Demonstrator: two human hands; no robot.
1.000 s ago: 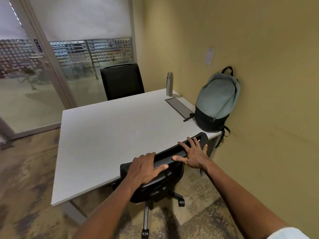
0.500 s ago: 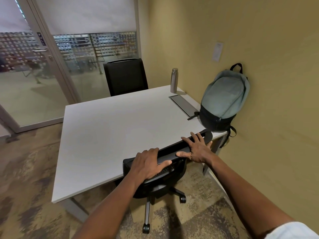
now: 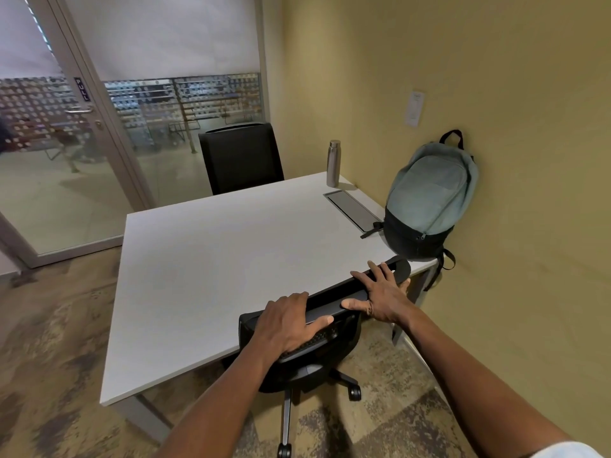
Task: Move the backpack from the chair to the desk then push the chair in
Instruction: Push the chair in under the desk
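Observation:
A pale teal and black backpack (image 3: 429, 200) stands upright on the right corner of the white desk (image 3: 215, 266), leaning against the yellow wall. A black wheeled office chair (image 3: 317, 355) is tucked against the desk's near edge, its seat hidden under the desk. My left hand (image 3: 287, 322) lies over the top of the chair's backrest with fingers curled on it. My right hand (image 3: 383, 295) rests flat on the same top edge further right, fingers spread.
A steel bottle (image 3: 333, 163) and a grey cable hatch (image 3: 352, 209) sit at the desk's far right. A second black chair (image 3: 241, 157) stands behind the desk. A glass door (image 3: 49, 143) and glass partition are at the left. Patterned carpet surrounds the desk.
The chair has slid a little further in toward the desk with both hands on its backrest. My view has tilted up and back slightly.

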